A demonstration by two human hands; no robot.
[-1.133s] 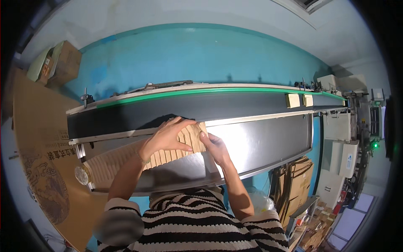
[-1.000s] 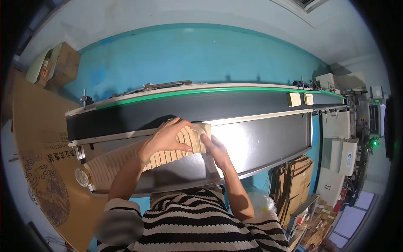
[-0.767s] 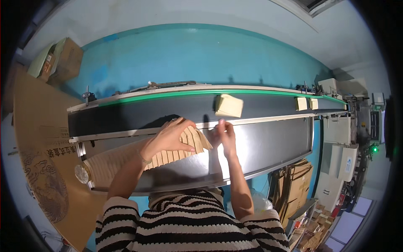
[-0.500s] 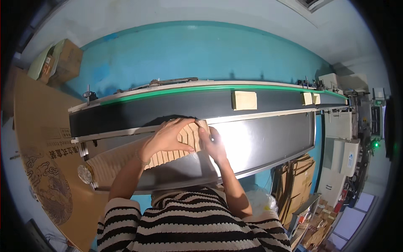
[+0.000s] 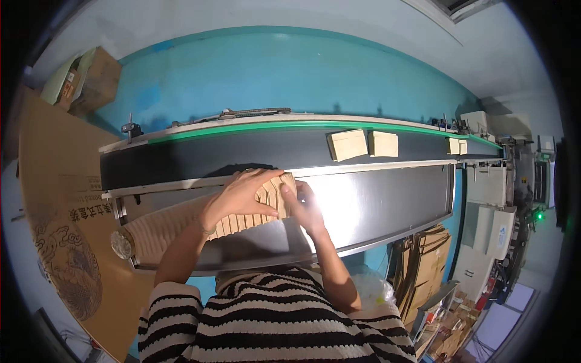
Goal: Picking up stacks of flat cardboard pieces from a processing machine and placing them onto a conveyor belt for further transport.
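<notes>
A long row of tan paper packets (image 5: 163, 232), standing on edge and pressed together, lies along the left part of a metal tray (image 5: 375, 202). Over the row's right end arches my left hand (image 5: 245, 196), its fingers and thumb wrapped round the packets. At the endmost packet (image 5: 287, 189) is my right hand (image 5: 304, 209), closed with the thumb on its face; its other fingers are partly hidden behind. Beyond the tray, on a dark conveyor belt (image 5: 224, 152), lie a tilted pale packet (image 5: 348, 144), a straighter packet (image 5: 384, 144), and smaller-looking ones farther right.
A round, whitish, shiny object (image 5: 122, 243) sits at the row's left end. A green rail (image 5: 290, 125) edges the belt's far side. A big brown cardboard sheet (image 5: 54, 181) stands left, flattened cartons (image 5: 420, 263) lower right, and machinery (image 5: 526, 175) at far right.
A tilted packet now lies on the belt where another was. The earlier packets have travelled right along it. My hands stay at the row's end, the right shifted slightly.
</notes>
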